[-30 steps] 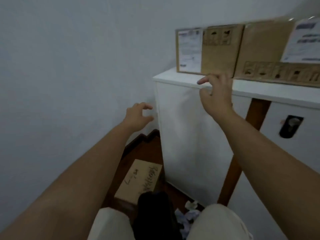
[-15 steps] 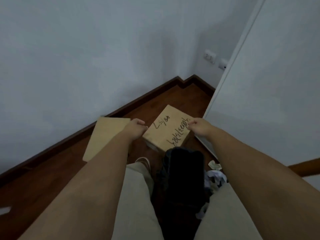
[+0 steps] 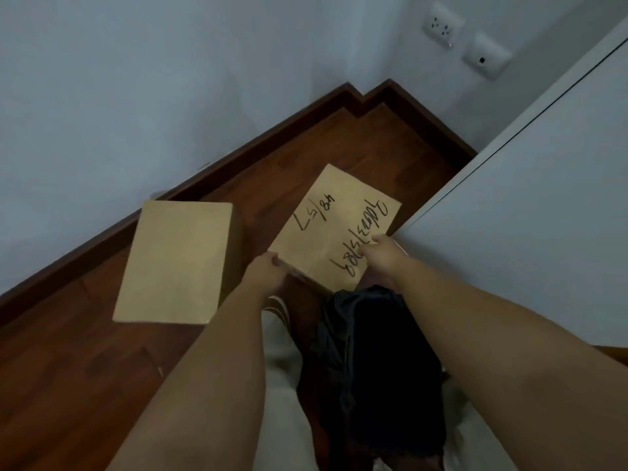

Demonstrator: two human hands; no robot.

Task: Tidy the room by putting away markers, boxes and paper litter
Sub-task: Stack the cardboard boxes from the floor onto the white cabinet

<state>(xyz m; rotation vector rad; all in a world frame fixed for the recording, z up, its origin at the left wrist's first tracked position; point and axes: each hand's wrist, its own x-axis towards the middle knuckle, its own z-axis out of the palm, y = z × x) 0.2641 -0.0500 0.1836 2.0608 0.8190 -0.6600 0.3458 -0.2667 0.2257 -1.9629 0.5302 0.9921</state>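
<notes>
Marked box (image 3: 334, 229): on floor (image 3: 85, 362), far centre, beside cabinet (image 3: 530, 226) at right.
Plain box (image 3: 176, 263): left of marked box, near wall (image 3: 119, 96).
Bag (image 3: 377, 362): near, below marked box.

You have open wooden floor (image 3: 85, 362) to the left and beyond the boxes toward the corner. The plain box (image 3: 176, 263) stands near the marked box (image 3: 334, 229), leaving a narrow gap. The white cabinet (image 3: 530, 232) walls off your right; a black bag (image 3: 377, 365) sits between your legs.
</notes>
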